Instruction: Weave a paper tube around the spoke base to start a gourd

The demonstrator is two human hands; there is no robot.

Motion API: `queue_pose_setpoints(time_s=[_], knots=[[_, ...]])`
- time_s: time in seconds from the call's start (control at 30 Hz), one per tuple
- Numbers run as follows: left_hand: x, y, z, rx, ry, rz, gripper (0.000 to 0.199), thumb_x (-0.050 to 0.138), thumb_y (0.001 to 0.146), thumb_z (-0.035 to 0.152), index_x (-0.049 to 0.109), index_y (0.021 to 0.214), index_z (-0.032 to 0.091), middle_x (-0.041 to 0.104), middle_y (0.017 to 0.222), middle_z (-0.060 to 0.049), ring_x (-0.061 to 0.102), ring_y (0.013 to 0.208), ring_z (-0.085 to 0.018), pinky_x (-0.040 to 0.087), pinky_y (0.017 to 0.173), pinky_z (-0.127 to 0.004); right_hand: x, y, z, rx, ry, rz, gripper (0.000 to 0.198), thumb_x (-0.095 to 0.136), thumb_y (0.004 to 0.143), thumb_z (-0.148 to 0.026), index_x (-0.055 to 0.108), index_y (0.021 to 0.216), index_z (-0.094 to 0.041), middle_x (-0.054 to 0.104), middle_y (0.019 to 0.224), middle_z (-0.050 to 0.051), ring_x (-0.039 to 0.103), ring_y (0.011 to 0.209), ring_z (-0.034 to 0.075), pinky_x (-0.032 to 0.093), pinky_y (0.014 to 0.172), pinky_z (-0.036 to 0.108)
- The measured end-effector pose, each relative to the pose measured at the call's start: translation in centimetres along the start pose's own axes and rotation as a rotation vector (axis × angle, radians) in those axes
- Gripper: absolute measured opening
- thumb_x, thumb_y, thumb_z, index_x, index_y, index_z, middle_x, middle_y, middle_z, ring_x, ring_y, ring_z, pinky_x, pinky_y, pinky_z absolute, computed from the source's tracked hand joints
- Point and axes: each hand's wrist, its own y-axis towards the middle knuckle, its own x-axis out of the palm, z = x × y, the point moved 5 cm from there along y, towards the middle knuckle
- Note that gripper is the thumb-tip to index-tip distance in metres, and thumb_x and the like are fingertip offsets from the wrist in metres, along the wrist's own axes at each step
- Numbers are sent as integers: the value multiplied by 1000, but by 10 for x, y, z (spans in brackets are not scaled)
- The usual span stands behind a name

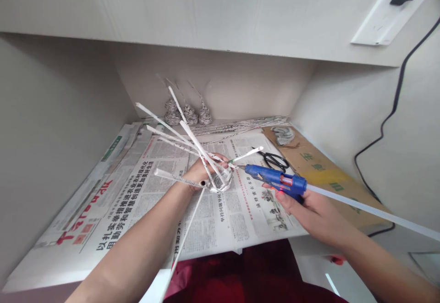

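My left hand (202, 171) grips a small woven piece (222, 181) made of rolled paper tubes. Several white paper tubes (195, 140) fan up and out of its rim, and one long tube hangs down toward my lap. My right hand (309, 206) is closed round the handle of a blue hot glue gun (275, 178). A long clear glue stick (364, 210) sticks out of the gun's back end. The nozzle is right at the woven piece's right side, beside a short tube; whether they touch I cannot tell. My left fingers are partly hidden behind the tubes.
Newspaper (154, 193) covers the table. Black-handled scissors (275, 160) lie behind the glue gun. Three small woven gourd shapes (189, 114) stand at the back wall, beside a bundle of paper tubes (240, 124). Cardboard (319, 170) lies at right, near a black cord (381, 124).
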Motion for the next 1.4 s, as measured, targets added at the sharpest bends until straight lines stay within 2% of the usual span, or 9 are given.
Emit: queue_pose_setpoints(time_s=[0.1, 0.17, 0.37, 0.5, 0.6, 0.93, 1.1, 1.27, 1.4], knots=[[2, -1, -4, -48, -79, -20, 23, 73, 62, 23, 64, 80, 12, 69, 75, -7, 63, 67, -19, 49, 62, -29, 0, 0, 4, 87, 32, -15, 23, 47, 86, -29, 61, 104, -28, 66, 77, 0, 63, 71, 20, 53, 59, 30], [5, -2, -4, -70, -101, -44, 24, 73, 62, 23, 64, 82, 12, 69, 78, -9, 64, 70, -22, 49, 64, -31, 0, 1, 4, 95, 25, -14, 22, 49, 84, -30, 59, 103, -28, 66, 77, 1, 63, 69, 20, 52, 57, 31], [12, -6, 1, -120, -114, -60, 28, 75, 59, 27, 65, 78, 9, 68, 73, -12, 63, 62, -22, 48, 56, -30, 1, 5, -2, 25, -49, 53, 25, 58, 75, -34, 56, 100, -34, 65, 88, 1, 63, 72, 23, 52, 57, 33], [11, -6, 0, -115, -132, -61, 24, 73, 62, 25, 64, 79, 12, 69, 76, -10, 64, 67, -23, 49, 59, -29, 4, 3, -2, -22, -80, 89, 25, 58, 76, -35, 55, 101, -34, 65, 89, 0, 63, 76, 22, 52, 66, 34], [10, -6, -1, -106, -160, -50, 22, 72, 63, 23, 63, 80, 13, 69, 77, -10, 64, 69, -23, 49, 59, -29, 6, 1, 0, -76, -114, 63, 29, 56, 78, -31, 53, 107, -30, 64, 95, 2, 63, 80, 21, 51, 70, 32], [9, -6, 0, -107, -118, -15, 25, 74, 60, 25, 62, 78, 13, 67, 68, -8, 63, 60, -21, 47, 54, -29, 6, -2, 0, -169, -116, 51, 28, 54, 80, -28, 55, 108, -28, 65, 93, 3, 63, 76, 19, 50, 67, 30], [10, -7, 2, -104, -123, -13, 22, 73, 61, 25, 63, 76, 12, 68, 70, -7, 62, 60, -19, 47, 54, -28, 7, -4, 1, -157, -95, 24, 29, 54, 81, -28, 53, 110, -27, 64, 90, 3, 62, 73, 18, 49, 65, 29], [9, -5, 0, -73, -100, -50, 21, 72, 63, 23, 64, 79, 13, 68, 73, -7, 63, 67, -22, 48, 60, -30, 2, -4, 0, -107, -119, 74, 29, 56, 79, -29, 54, 108, -29, 64, 89, 4, 63, 75, 20, 50, 62, 30], [9, -5, 1, -65, -100, -47, 20, 72, 64, 24, 63, 78, 13, 69, 73, -8, 64, 64, -21, 48, 60, -30, -2, 0, -4, -79, -84, 78, 29, 59, 75, -30, 53, 103, -32, 64, 87, 2, 63, 72, 21, 51, 59, 31]])
